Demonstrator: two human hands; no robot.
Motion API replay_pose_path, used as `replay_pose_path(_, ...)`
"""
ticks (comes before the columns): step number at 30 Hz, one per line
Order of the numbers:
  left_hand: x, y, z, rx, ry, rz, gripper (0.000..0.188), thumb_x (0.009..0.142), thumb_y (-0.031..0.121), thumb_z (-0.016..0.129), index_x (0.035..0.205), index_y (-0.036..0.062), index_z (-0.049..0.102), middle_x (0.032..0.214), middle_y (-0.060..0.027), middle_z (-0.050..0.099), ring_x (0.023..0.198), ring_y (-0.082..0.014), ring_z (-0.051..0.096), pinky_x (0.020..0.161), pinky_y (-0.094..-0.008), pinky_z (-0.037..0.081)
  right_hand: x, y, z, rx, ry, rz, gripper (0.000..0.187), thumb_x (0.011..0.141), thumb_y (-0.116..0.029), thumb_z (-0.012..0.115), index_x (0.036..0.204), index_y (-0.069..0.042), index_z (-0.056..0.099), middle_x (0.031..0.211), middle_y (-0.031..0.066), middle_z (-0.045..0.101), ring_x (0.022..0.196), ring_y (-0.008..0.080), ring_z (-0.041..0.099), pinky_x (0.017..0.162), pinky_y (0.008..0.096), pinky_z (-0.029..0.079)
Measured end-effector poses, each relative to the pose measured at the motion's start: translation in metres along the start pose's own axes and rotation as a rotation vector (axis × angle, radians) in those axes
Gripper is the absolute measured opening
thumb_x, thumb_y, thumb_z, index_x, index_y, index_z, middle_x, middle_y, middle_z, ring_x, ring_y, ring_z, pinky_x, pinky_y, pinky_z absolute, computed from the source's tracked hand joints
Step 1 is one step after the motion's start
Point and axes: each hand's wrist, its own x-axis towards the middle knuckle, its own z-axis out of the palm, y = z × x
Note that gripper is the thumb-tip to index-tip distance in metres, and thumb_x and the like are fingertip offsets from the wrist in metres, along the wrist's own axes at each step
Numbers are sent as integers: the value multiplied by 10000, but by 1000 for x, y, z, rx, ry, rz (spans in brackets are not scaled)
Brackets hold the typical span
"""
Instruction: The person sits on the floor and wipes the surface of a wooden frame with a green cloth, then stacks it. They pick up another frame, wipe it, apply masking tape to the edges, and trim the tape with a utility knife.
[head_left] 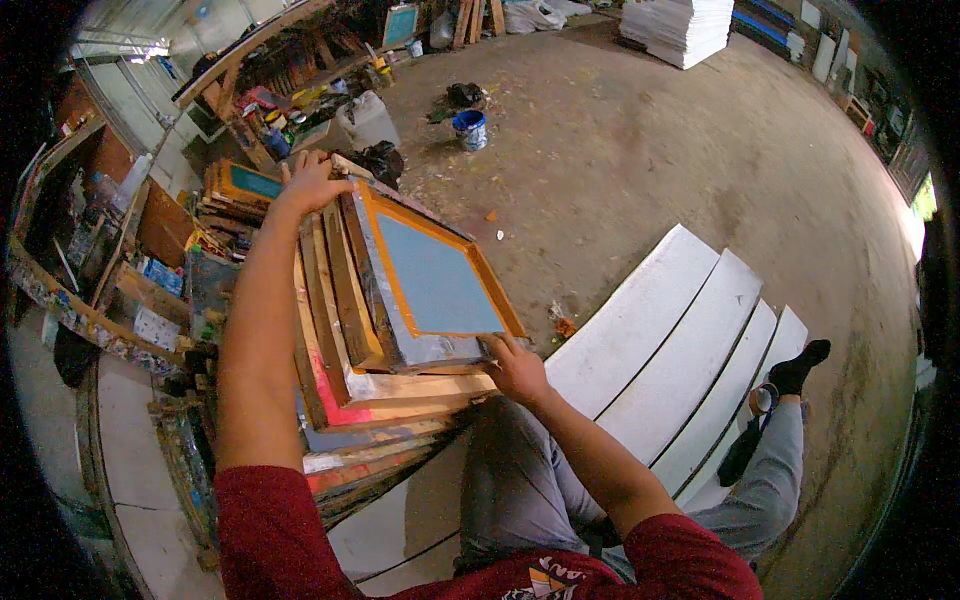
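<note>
A screen-printing frame [440, 275] with blue-grey mesh and orange inner edges lies tilted on top of a stack of similar wooden frames [335, 385]. My left hand [315, 185] is closed over the far left corner, its thumb by the top frame and its fingers over the far side. How many frames those fingers reach round is hidden. At the near right corner, my right hand [518, 370] grips the top frame's edge, with part of its fingers out of sight underneath. Some lower frames carry red and pink stains on their wood.
Long white boards [640, 310] lie to the right of my knee, and my outstretched leg [770, 470] rests beyond them. Ahead stands a blue-rimmed bucket [470, 130]. A cluttered wooden rack [110, 270] is on the left; a white sheet stack [677, 32] stands far off.
</note>
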Motion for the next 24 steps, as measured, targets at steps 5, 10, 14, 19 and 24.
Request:
replay_pose_path(5, -1, 3, -1, -52, 32, 26, 991, 822, 774, 660, 1498, 57, 561, 1696, -100, 277, 1605, -353, 124, 1271, -661, -2, 9, -7, -24, 76, -3, -91, 582, 975, -260, 660, 1528, -199, 489, 1437, 136, 614, 1159, 407, 677, 905, 508, 594)
replay_pose_path(10, -7, 13, -2, 13, -86, 31, 905, 826, 779, 653, 1455, 130, 629, 1706, -99, 259, 1607, -363, 123, 1271, -669, 12, -3, -6, -36, 72, 36, -122, 620, 898, -348, 792, 1456, -167, 592, 1312, 105, 697, 1058, 356, 718, 842, 442, 601)
replay_pose_path(14, -11, 15, 4, 47, -56, -20, 947, 813, 779, 670, 1552, 202, 534, 1744, -86, 192, 1616, -375, 97, 1268, -675, 19, -3, -4, -40, 200, -1, -152, 602, 949, -249, 712, 1522, -237, 527, 1351, 92, 677, 1109, 389, 698, 864, 498, 596)
replay_pose_path(19, -24, 24, 10, -38, -20, -106, 1140, 775, 774, 718, 1686, 260, 264, 1769, -76, 125, 1622, -360, 106, 1267, -679, 43, -7, 1, -34, 142, 9, -143, 603, 959, -252, 703, 1533, -242, 518, 1346, 119, 682, 1102, 396, 704, 895, 492, 592)
replay_pose_path(24, -14, -20, 21, -143, 140, -82, 1156, 771, 662, 806, 1682, 251, 225, 1752, -94, 191, 1612, -348, 161, 1260, -686, 86, -21, -1, -33, 139, 16, 53, 558, 948, -288, 729, 1476, -211, 567, 1344, 137, 676, 1111, 376, 700, 889, 470, 591)
